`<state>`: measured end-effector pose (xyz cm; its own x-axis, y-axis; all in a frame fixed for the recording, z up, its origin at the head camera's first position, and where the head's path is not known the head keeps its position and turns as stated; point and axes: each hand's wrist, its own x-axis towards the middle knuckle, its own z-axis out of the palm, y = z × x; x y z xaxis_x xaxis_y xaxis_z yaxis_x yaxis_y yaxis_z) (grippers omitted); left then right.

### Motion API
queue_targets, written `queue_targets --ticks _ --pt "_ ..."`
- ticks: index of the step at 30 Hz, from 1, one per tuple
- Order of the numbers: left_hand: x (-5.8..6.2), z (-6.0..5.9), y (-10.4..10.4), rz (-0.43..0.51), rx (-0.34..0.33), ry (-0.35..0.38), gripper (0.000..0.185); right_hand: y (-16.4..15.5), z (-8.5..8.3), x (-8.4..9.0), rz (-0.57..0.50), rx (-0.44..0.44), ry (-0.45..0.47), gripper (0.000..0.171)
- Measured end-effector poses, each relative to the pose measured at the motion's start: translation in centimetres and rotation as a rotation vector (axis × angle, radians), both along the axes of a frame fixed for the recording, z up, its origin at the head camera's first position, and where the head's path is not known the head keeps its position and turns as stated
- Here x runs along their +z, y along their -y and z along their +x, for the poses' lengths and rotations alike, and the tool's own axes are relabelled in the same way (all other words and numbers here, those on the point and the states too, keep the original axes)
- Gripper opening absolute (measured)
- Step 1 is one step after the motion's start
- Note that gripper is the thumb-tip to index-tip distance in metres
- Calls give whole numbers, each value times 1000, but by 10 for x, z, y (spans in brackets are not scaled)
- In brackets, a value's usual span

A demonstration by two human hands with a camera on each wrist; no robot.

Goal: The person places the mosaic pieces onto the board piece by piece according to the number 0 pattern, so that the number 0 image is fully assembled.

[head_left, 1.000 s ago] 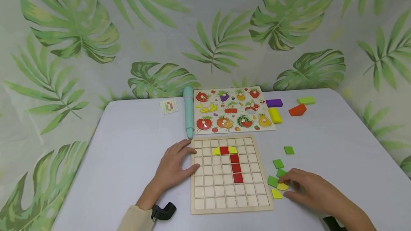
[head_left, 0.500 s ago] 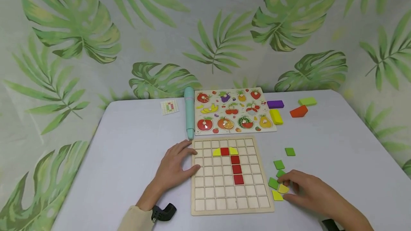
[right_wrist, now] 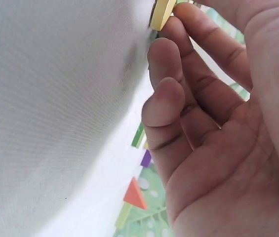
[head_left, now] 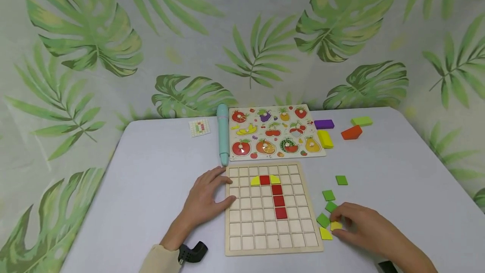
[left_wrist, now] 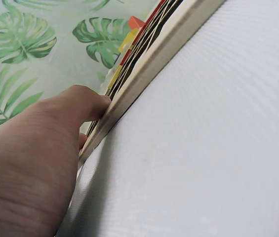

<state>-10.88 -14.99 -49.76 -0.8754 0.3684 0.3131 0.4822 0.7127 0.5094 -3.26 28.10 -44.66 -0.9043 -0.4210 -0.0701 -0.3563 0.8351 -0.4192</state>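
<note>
A wooden grid board (head_left: 257, 239) lies on the table, holding several red square tiles (head_left: 279, 201) and two yellow rounded tiles (head_left: 255, 180). My left hand (head_left: 204, 195) rests at its left edge, thumb and index finger spread over the rim; in the left wrist view the thumb (left_wrist: 92, 101) lies on that rim. Right of the board, my right hand (head_left: 365, 226) pinches a small yellow tile (head_left: 335, 225) between thumb and index finger, low over the table. That tile (right_wrist: 162, 15) shows at the fingertips in the right wrist view. Close by lie another yellow tile (head_left: 326, 234) and several green tiles (head_left: 323, 220).
Behind the board is a fruit knob puzzle (head_left: 276, 132), with a teal pen-shaped stick (head_left: 223, 134) along its left side. A small pattern card (head_left: 199, 127) lies farther left. Purple (head_left: 324, 124), yellow (head_left: 325, 139), red (head_left: 351, 132) and lime blocks (head_left: 361, 121) sit at back right.
The yellow tile at my right fingertips has turned and shifted slightly toward the hand, apart from the green tile beside it, which has also turned. My left hand stays at the board's edge.
</note>
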Motion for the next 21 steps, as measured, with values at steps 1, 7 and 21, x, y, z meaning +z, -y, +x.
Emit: queue_targets --ticks 1,7,21 --pt "0 0 0 -2 0 0 38 0 0 0 9 -4 7 29" --pt "0 -1 3 -5 5 15 38 7 0 0 32 -4 -52 30" --pt "-1 -1 1 3 -6 -9 37 25 -13 18 42 -2 -9 29"
